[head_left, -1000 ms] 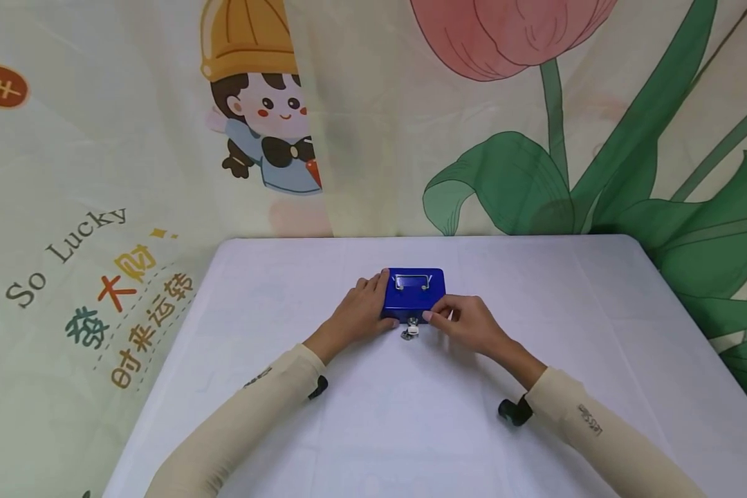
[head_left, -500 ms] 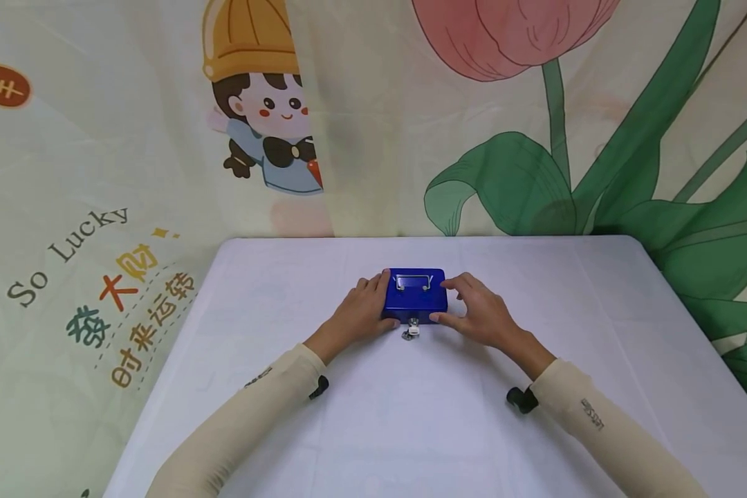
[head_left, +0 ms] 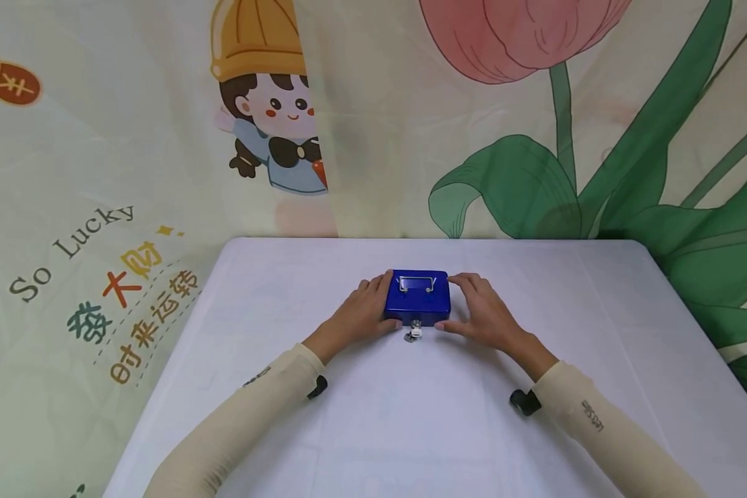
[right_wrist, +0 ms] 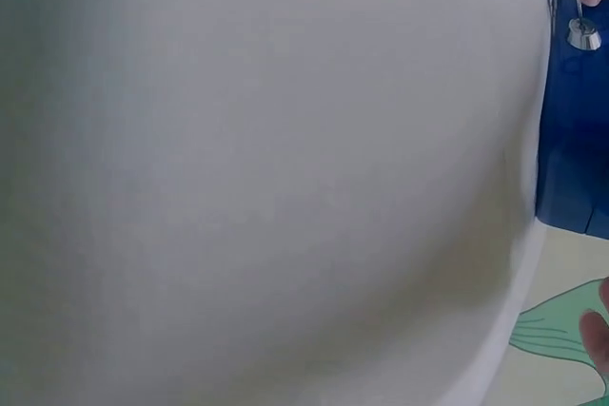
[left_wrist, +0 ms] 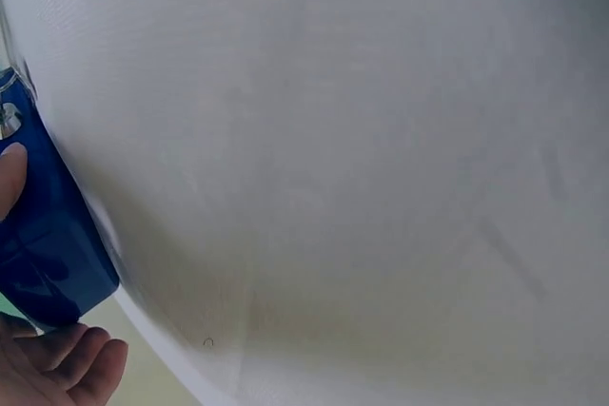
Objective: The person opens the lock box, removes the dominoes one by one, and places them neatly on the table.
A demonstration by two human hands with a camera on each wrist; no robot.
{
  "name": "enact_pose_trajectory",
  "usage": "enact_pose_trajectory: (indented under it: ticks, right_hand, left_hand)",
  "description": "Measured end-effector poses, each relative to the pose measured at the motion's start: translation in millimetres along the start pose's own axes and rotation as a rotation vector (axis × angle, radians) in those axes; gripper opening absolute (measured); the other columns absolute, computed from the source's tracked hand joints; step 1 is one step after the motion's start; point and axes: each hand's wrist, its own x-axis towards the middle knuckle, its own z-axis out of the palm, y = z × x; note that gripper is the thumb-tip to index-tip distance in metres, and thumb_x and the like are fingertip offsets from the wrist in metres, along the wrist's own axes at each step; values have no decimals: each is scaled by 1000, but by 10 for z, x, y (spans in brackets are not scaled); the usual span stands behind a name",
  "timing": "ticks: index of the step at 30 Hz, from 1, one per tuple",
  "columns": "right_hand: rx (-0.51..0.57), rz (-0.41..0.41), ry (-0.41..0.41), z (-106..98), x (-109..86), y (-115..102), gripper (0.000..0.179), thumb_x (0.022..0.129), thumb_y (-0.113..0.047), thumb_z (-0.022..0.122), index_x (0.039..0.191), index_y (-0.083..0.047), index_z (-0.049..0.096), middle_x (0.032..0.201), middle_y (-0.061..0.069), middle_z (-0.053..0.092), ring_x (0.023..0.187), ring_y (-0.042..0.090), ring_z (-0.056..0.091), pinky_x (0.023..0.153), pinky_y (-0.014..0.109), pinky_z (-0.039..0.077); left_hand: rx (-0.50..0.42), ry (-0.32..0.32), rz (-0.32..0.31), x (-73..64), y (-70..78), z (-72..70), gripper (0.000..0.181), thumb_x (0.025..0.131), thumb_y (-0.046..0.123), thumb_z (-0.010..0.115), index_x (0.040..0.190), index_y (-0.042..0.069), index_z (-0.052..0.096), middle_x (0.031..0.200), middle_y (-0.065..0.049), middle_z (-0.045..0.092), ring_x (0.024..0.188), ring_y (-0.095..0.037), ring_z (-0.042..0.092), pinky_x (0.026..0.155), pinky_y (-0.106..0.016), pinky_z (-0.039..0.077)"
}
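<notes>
A small blue cash box with a wire handle on its lid stands closed on the white-covered table. From its front lock hang keys on a ring. My left hand grips the box's left end, thumb on the front face and fingers at the side, as the left wrist view also shows. Around the right end curves my right hand, thumb near the front corner and fingers near the back corner. In the right wrist view its fingertips stand apart from the box.
A printed cloth backdrop with a cartoon figure and a tulip hangs behind the table's far edge. A dark wrist camera sits under the right sleeve and another under the left.
My right hand has left the front right corner near the lock, where its fingers were bunched, and has spread around the box's right end. My left hand keeps its grip.
</notes>
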Motion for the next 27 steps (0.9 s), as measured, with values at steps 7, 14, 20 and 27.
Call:
enact_pose_trajectory:
  ticks: [7, 14, 20, 27]
  right_hand:
    - [7, 34, -71, 12, 35, 32, 105, 73, -56, 85, 153, -10, 35, 156, 19, 40, 141, 40, 40, 110, 58, 40]
    - [64, 27, -130, 35, 50, 23, 104, 76, -48, 86, 156, -10, 31, 160, 19, 35, 145, 41, 36, 113, 57, 36]
    - [80, 24, -143, 43, 54, 28, 95, 83, -42, 82, 156, -8, 32, 160, 19, 35, 145, 41, 36, 114, 56, 36]
    - [88, 13, -162, 68, 84, 70, 86, 88, -37, 78, 156, -6, 34, 161, 19, 32, 146, 40, 35, 115, 54, 35]
  left_hand:
    - [3, 11, 36, 11, -44, 5, 102, 89, 50, 72, 160, 5, 14, 159, -22, 32, 140, -40, 40, 113, -51, 38]
    - [9, 10, 52, 8, -78, 21, 98, 91, 51, 70, 159, 3, 18, 160, -22, 31, 139, -39, 41, 115, -49, 37]
    - [16, -3, 63, 8, -107, 15, 96, 92, 53, 67, 160, 3, 18, 162, -19, 29, 140, -35, 40, 117, -47, 35]
    - [0, -32, 75, -12, -129, -25, 92, 96, 50, 63, 160, 3, 15, 164, -19, 26, 143, -34, 37, 118, -46, 33]
